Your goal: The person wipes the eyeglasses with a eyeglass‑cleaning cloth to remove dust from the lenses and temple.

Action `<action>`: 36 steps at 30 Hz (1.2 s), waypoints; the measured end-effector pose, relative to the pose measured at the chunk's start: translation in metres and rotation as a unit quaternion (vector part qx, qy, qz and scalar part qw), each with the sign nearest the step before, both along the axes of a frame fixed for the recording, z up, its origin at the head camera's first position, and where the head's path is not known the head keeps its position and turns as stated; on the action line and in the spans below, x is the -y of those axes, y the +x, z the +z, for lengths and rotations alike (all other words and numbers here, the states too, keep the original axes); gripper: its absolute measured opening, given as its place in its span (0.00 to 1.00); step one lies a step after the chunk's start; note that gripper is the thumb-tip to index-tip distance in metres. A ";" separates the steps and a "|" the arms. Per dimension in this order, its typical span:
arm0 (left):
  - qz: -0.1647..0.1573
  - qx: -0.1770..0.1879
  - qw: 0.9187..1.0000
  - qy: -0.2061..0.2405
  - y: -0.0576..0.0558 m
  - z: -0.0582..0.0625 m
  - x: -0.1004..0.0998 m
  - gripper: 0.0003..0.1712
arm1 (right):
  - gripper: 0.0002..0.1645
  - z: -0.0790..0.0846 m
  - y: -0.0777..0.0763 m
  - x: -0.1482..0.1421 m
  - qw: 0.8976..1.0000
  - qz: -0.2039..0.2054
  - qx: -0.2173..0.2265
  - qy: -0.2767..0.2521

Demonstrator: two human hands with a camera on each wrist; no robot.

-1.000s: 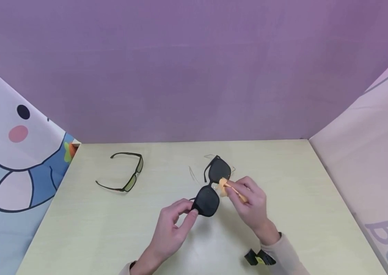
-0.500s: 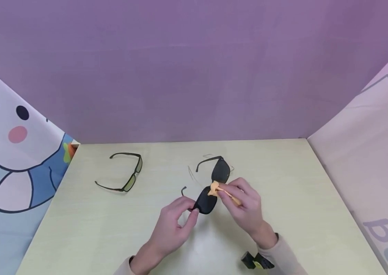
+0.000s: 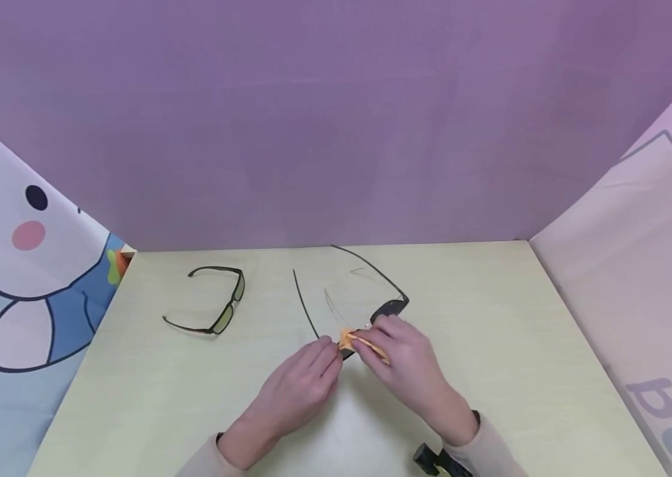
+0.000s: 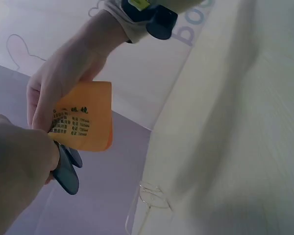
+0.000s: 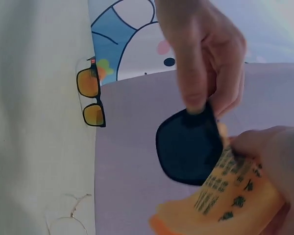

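Note:
In the head view, my left hand (image 3: 296, 385) pinches the near end of a pair of black sunglasses (image 3: 390, 309), held above the table with both temples unfolded and pointing away. My right hand (image 3: 412, 372) holds a folded orange cleaning cloth (image 3: 346, 340) against the near lens. Printed dark characters cover part of the cloth (image 4: 90, 115) in the left wrist view. A dark lens of the sunglasses (image 5: 185, 147) faces the right wrist camera, the left thumb at its edge and the cloth overlapping its lower corner. Hands and cloth hide most of the front frame in the head view.
Black-framed glasses with yellowish lenses (image 3: 224, 318) lie unfolded on the table (image 3: 133, 397) to the left. Behind the hands lie thin wire-framed glasses (image 5: 72, 214), partly hidden in the head view. A purple panel (image 3: 324, 132) closes the back, with printed side panels left and right.
The sunglasses have tipped, so their temples now swing up and away and the lenses show less. My right hand has moved left with the cloth, from the bridge to the near lens.

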State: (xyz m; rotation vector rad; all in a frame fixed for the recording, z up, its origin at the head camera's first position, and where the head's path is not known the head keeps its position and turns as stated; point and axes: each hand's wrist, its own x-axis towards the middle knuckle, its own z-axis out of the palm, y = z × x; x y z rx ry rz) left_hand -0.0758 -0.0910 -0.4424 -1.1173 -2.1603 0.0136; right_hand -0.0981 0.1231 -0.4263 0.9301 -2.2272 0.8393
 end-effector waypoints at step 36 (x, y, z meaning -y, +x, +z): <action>-0.016 -0.069 0.994 -0.079 -0.005 -0.005 -0.001 0.32 | 0.04 0.008 -0.005 0.008 0.981 -0.056 0.110 0.151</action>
